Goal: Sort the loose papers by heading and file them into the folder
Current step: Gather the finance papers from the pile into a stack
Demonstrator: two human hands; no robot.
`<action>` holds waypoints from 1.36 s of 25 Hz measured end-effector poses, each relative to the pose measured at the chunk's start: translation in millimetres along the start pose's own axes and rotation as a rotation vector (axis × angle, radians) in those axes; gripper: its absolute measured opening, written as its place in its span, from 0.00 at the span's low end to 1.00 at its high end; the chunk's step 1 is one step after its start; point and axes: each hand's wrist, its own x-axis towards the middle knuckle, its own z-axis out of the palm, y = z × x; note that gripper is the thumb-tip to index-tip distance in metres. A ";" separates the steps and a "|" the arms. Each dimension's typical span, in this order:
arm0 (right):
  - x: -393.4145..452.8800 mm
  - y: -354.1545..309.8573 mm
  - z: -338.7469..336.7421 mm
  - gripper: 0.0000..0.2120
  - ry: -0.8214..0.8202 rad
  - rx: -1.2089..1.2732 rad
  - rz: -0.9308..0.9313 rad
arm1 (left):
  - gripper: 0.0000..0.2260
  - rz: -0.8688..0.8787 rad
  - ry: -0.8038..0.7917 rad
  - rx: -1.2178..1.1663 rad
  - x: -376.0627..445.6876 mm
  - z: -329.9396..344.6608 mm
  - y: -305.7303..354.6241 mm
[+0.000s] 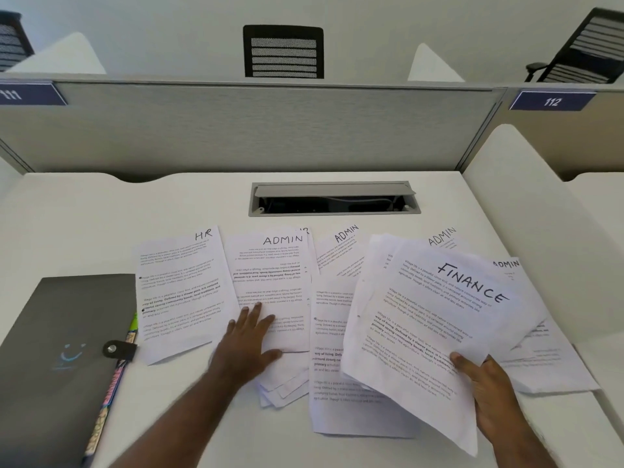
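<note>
Loose printed sheets lie spread across the white desk. An HR sheet [182,292] lies at the left, and beside it an ADMIN sheet [270,275] turned upside down on a small stack. More ADMIN sheets [341,255] fan out behind to the right. My left hand [248,342] rests flat, fingers spread, on the lower part of that ADMIN stack. My right hand [486,390] pinches a bundle of sheets topped by a FINANCE sheet [429,325], raised above the papers on the right. A closed grey folder [64,352] with a snap strap lies at the left.
A colourful booklet edge [111,390] pokes out from under the folder. An open cable hatch [334,199] sits in the desk behind the papers. A grey partition [253,126] closes the back, a white side divider [526,211] the right. Office chairs stand beyond.
</note>
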 end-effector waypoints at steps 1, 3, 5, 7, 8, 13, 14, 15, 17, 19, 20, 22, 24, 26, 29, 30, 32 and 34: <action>0.9 1.2 0.5 0.18 0.001 -0.002 0.003 | 0.34 0.030 -0.005 0.007 0.1 1.6 -3.5; 2.4 2.3 2.7 0.19 0.005 -0.013 0.003 | 0.29 0.082 0.063 0.064 -2.1 3.7 -4.6; 4.2 1.9 5.5 0.18 0.014 -0.033 -0.001 | 0.24 0.158 0.171 0.132 -7.2 0.4 -0.6; 5.7 1.1 7.3 0.17 0.018 -0.048 -0.001 | 0.23 0.239 0.297 0.182 -7.3 -1.9 2.2; 6.2 1.2 7.7 0.17 0.019 -0.048 0.000 | 0.23 0.244 0.369 0.179 -5.5 -4.2 2.0; 6.0 3.2 8.6 0.18 0.020 -0.057 0.012 | 0.14 0.164 0.517 0.043 7.2 -29.0 2.6; 6.1 3.4 8.4 0.18 0.022 -0.056 0.010 | 0.12 0.126 0.505 0.020 8.5 -33.6 3.6; 6.2 3.4 7.9 0.19 0.026 -0.053 0.006 | 0.11 0.072 0.494 -0.022 9.9 -38.4 4.3; 6.1 3.3 7.3 0.20 0.025 -0.035 0.002 | 0.08 -0.051 0.497 -0.138 13.6 -46.2 3.7; 5.0 3.2 7.2 0.21 0.013 -0.013 0.002 | 0.06 -0.138 0.562 -0.221 17.1 -54.4 1.6; 4.3 3.0 7.2 0.22 0.011 -0.008 0.001 | 0.05 -0.164 0.607 -0.256 18.5 -59.5 0.3; 4.2 3.7 6.3 0.23 0.016 -0.007 -0.005 | 0.05 -0.188 0.688 -0.315 20.9 -69.9 -2.9; 5.0 4.8 5.4 0.23 0.012 0.004 -0.004 | 0.06 -0.175 0.755 -0.343 23.8 -79.9 -4.1; 5.8 5.6 5.3 0.23 0.011 0.009 -0.001 | 0.05 -0.131 0.798 -0.335 27.4 -87.3 -2.4; 5.9 4.6 3.5 0.22 0.018 0.006 0.008 | 0.07 -0.060 0.830 -0.304 34.4 -93.6 7.0; 6.0 3.3 1.9 0.21 0.020 0.003 0.009 | 0.08 -0.030 0.834 -0.293 36.4 -94.5 12.4; 6.3 -0.8 -2.0 0.18 0.037 0.003 0.005 | 0.09 0.036 0.848 -0.269 39.6 -93.8 25.2; 5.2 -6.3 -7.4 0.16 0.054 0.020 -0.008 | 0.10 0.113 0.840 -0.251 41.6 -88.4 40.6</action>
